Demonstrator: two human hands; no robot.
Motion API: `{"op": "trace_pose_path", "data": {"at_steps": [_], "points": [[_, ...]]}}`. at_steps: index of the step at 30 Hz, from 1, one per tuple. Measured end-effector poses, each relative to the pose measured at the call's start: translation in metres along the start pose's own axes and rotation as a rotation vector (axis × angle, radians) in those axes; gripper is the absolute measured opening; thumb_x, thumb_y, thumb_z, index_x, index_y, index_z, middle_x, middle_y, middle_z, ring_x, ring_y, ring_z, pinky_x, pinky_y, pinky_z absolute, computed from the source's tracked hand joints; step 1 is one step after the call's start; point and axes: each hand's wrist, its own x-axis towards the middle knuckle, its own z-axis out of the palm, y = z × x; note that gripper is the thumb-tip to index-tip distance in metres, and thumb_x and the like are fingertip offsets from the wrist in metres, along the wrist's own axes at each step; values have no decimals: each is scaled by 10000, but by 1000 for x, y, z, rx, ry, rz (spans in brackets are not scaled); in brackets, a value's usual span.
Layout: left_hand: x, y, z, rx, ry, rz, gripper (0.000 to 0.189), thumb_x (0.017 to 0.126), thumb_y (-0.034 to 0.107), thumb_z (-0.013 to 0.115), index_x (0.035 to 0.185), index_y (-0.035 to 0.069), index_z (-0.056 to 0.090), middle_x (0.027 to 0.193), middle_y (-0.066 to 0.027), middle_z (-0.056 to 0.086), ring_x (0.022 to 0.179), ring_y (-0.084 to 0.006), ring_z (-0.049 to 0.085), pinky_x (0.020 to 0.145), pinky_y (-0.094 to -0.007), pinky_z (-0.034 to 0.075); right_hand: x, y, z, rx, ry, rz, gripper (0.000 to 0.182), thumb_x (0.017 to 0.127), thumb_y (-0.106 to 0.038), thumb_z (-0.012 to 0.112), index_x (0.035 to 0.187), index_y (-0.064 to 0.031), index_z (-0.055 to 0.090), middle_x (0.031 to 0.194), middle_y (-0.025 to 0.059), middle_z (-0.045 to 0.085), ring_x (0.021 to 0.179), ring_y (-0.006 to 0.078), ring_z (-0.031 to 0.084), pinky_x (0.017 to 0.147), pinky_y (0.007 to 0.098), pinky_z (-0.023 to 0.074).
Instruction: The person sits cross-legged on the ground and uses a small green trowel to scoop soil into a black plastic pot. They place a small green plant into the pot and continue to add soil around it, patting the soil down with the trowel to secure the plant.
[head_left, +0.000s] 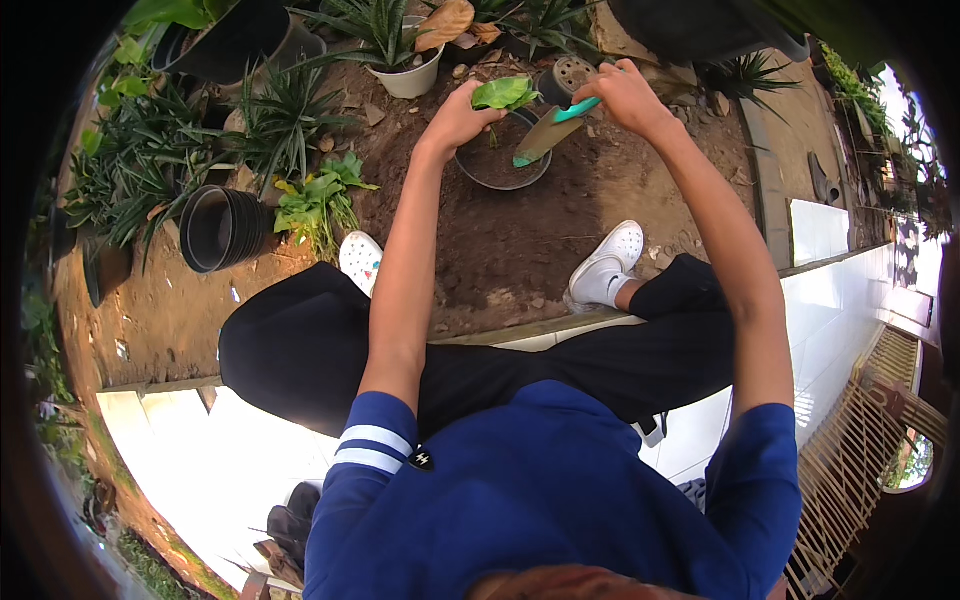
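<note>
Between my feet stands a round black plastic plant pot (541, 174) with dark soil (491, 161) inside. My left hand (466, 116) is over its far left rim, gripping a green leafy cutting (504, 93) whose stem points down toward the soil. From the right, my right hand (624, 96) holds a garden trowel (553, 136) by its turquoise handle. The trowel's blade slants down to the left, and its tip is over or in the pot's soil; I cannot tell if it touches.
Left of me lie a bundle of leafy cuttings (319, 199) and a stack of black pots (225, 229). A white pot (409, 75) with a spiky plant stands beyond. An overturned pot (568, 79) sits behind the soil pot. White tiles (832, 300) edge the bed.
</note>
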Motion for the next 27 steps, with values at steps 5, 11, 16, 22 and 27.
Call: {"op": "trace_pose_path", "data": {"at_steps": [5, 11, 16, 22, 27], "points": [[6, -6, -2, 33, 15, -22, 578, 892, 153, 767, 1381, -14, 507, 1114, -97, 672, 914, -155, 621, 781, -322, 502, 5, 6, 1, -72, 34, -6, 339, 772, -26, 772, 997, -279, 802, 903, -26, 724, 1046, 189, 611, 1031, 410, 399], [8, -9, 1, 17, 11, 9, 450, 915, 204, 748, 1291, 60, 546, 1008, -6, 653, 832, -107, 573, 672, -289, 436, 23, -8, -19, -208, 207, -68, 285, 799, -82, 740, 1002, -271, 805, 894, -29, 728, 1053, 191, 623, 1046, 395, 408], [4, -9, -1, -12, 31, 10, 415, 915, 208, 749, 1255, 69, 558, 975, 7, 640, 808, -100, 563, 660, -277, 427, 18, -17, -57, 30, -283, 249, 312, 807, -92, 657, 1090, -154, 772, 953, 136, 747, 967, 339, 723, 879, 457, 544], [8, -15, -3, 10, 43, -1, 540, 901, 158, 761, 1352, -6, 513, 1150, -95, 652, 996, -174, 609, 846, -344, 478, -15, -48, -36, 391, -470, 315, 308, 924, -228, 542, 1080, -32, 721, 1044, 238, 726, 1011, 426, 691, 865, 529, 543], [1, -4, -5, -7, -27, -31, 659, 886, 136, 772, 1435, -49, 459, 1269, -156, 644, 1100, -208, 629, 931, -367, 507, -38, -94, -33, 1054, -681, 558, 302, 986, -194, 489, 1010, 64, 644, 736, 88, 655, 494, 140, 572, 454, 341, 456]]}}
